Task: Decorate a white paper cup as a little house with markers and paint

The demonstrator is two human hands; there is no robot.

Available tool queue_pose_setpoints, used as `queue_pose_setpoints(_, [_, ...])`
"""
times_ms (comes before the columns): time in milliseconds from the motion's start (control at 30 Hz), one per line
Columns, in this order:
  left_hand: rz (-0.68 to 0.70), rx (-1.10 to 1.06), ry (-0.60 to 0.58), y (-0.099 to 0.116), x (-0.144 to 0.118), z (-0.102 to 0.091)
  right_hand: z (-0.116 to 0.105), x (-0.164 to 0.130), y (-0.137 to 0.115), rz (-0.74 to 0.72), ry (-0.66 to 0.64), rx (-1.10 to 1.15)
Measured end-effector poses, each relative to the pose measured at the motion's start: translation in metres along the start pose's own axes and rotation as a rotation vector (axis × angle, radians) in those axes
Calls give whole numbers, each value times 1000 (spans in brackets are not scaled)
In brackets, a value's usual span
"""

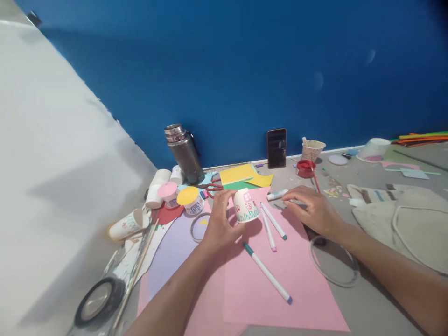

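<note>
My left hand [224,221] is closed around an upside-down paper cup [246,207] with a pink window, small red flowers and green grass drawn on it. My right hand [313,210] has its fingertips pinched at the end of a white marker [277,195] to the right of the cup. Below lies a sheet of pink paper [280,308]. On it rest a white marker with a pink cap [269,233], a teal-capped marker [275,221] and a longer white marker with teal and blue ends [268,273].
Decorated cups with a pink top [168,189] and a yellow top [189,198] stand left, near a steel flask [185,156] and scissors [212,187]. Tape rolls [93,303] lie front left. A phone [276,148] leans against the blue wall. Cloth [413,224] lies right.
</note>
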State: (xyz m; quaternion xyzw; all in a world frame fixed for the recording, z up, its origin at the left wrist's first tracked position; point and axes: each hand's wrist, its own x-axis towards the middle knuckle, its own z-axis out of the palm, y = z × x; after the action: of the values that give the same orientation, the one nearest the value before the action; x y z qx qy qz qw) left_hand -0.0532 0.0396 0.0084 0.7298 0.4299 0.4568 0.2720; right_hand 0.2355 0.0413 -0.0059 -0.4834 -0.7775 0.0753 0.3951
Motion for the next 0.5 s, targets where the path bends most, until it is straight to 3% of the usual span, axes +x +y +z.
queue_pose_setpoints(233, [-112,-74,32,-1,0,1,2,-4,-7,-59,-131,-60])
queue_pose_setpoints(500, [-139,-119,116,3,1,5,12,-14,-39,77,-441,-278])
